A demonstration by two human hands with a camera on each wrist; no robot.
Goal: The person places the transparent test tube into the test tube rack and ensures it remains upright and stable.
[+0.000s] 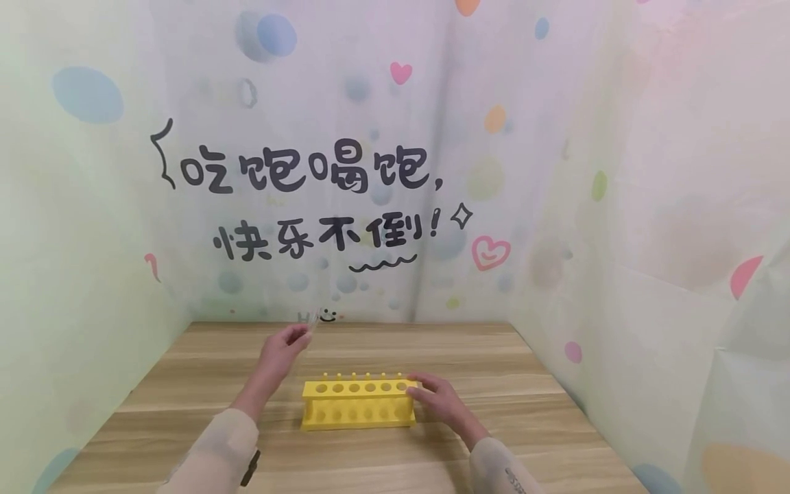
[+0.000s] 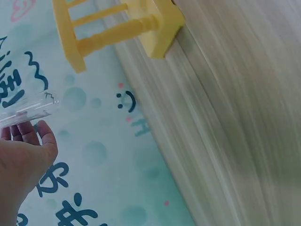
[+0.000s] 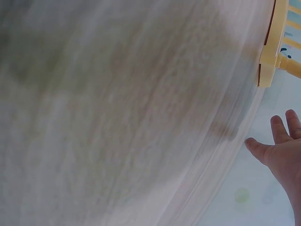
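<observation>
Our left hand (image 1: 282,348) grips a clear test tube (image 2: 30,109); our right hand (image 1: 441,400), fingers spread, seems placed to steady the yellow test-tube rack (image 1: 360,396).

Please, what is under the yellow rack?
Under the yellow rack, the wooden table can be seen around its edges. The patch directly beneath is covered; I cannot tell what lies there.

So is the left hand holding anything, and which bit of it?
Yes, the left hand holds a clear tube. The hold seems to be near the tube's lower end, though see-through sides make the exact spot hard to tell.
</observation>
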